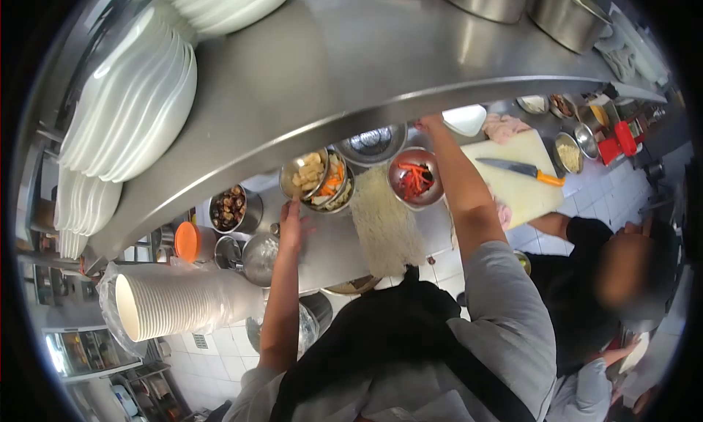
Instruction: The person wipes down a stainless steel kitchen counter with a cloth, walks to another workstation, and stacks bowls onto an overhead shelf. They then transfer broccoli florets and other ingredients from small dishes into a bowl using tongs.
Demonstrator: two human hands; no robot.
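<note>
My left hand (291,223) is at the near rim of a metal bowl (308,174) of pale yellow chunks, fingers apart; whether it touches the rim is unclear. That bowl overlaps another bowl (338,191) with orange and pale strips. My right hand (429,121) reaches to the shelf edge, beside a large metal bowl (371,143) and a white dish (464,119); its fingers are mostly hidden. Below that forearm is a metal bowl of red strips (416,179). A flat sheet of pale noodles (384,220) hangs toward the counter's front edge.
A steel shelf (315,63) with stacked white bowls (135,92) overhangs the counter. Right, a knife (512,165) lies on a cutting board (487,191). A co-worker in black (578,275) stands close at right. Wrapped paper cups (168,305) jut out at left.
</note>
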